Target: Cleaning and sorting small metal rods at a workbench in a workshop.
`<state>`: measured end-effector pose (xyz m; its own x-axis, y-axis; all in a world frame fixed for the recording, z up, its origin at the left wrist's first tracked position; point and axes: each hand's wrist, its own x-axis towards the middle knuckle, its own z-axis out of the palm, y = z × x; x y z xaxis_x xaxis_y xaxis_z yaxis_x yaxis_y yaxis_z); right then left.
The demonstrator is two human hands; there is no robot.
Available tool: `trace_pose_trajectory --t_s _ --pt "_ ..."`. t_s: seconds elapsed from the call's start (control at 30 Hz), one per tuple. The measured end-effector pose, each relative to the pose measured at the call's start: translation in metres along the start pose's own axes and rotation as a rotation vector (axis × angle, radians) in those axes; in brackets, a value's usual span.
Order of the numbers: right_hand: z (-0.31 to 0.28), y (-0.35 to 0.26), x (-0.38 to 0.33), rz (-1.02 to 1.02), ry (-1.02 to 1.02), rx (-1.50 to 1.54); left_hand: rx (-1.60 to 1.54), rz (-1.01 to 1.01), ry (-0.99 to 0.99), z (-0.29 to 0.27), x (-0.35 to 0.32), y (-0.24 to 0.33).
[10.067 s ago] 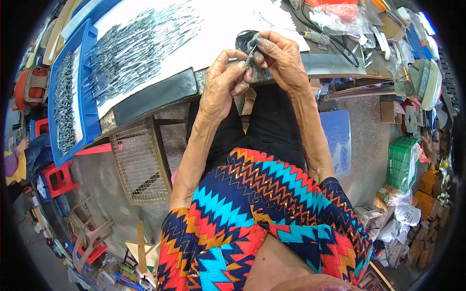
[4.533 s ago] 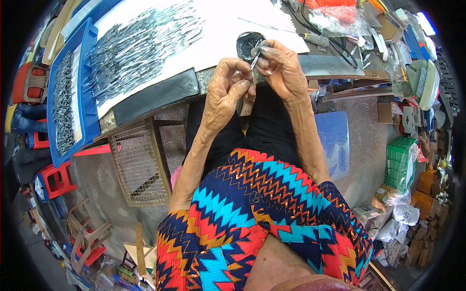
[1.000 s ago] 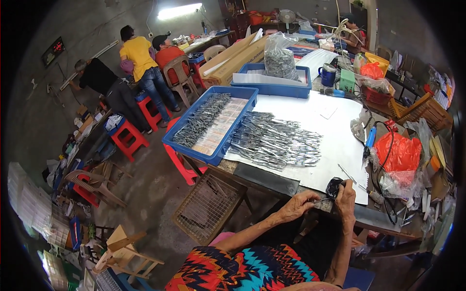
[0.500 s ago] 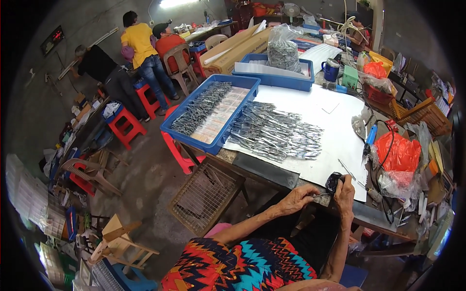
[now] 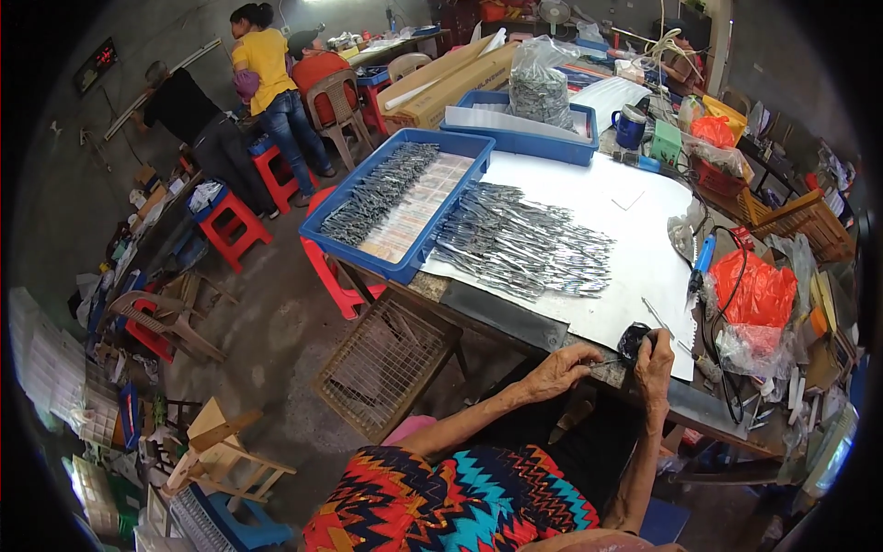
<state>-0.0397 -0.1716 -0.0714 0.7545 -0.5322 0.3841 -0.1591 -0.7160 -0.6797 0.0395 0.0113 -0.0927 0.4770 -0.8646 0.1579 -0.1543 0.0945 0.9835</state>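
At the table's near edge, my left hand is closed, pinching the end of a thin metal piece. My right hand is closed around the side of a dark, glossy, rounded thing; its kind is unclear, and fingers cover part of it. The metal piece points toward this dark thing; whether they touch cannot be made out. Beyond my hands, a wide pile of thin silvery metal pieces lies on a white sheet. A slim metal rod-like tool rests just past my right hand.
Left of the pile stands a blue tray partly filled with similar pieces. Behind are another blue tray and a clear bag. A blue-handled tool, its cable and a red bag crowd the right. Several people work farther off.
The view has shifted slightly. Both hands keep nearly the same place and grip. In the background, the person in yellow has turned and straightened a little.
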Motion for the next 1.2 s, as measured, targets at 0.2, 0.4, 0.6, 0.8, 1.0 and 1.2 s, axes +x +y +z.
trace_pose_trajectory --t_s 0.2,0.4,0.6,0.8,1.0,1.2 --pt "0.005 0.006 -0.001 -0.036 0.043 0.064 0.021 -0.013 -0.001 -0.001 -0.001 0.003" --pt "0.002 0.002 -0.001 -0.020 0.026 0.115 0.010 0.011 0.006 -0.002 -0.001 0.002" --pt "-0.003 -0.015 -0.001 0.028 0.013 0.153 0.012 0.014 0.014 -0.002 -0.001 0.000" --pt "-0.004 -0.014 -0.003 0.151 -0.010 0.246 0.014 0.010 0.005 -0.002 -0.001 -0.002" --pt "0.003 -0.004 -0.005 0.135 0.032 0.336 0.037 0.022 0.012 -0.001 -0.004 -0.003" --pt "0.010 0.023 -0.004 0.090 0.076 0.319 0.028 0.006 0.002 -0.001 -0.003 0.002"
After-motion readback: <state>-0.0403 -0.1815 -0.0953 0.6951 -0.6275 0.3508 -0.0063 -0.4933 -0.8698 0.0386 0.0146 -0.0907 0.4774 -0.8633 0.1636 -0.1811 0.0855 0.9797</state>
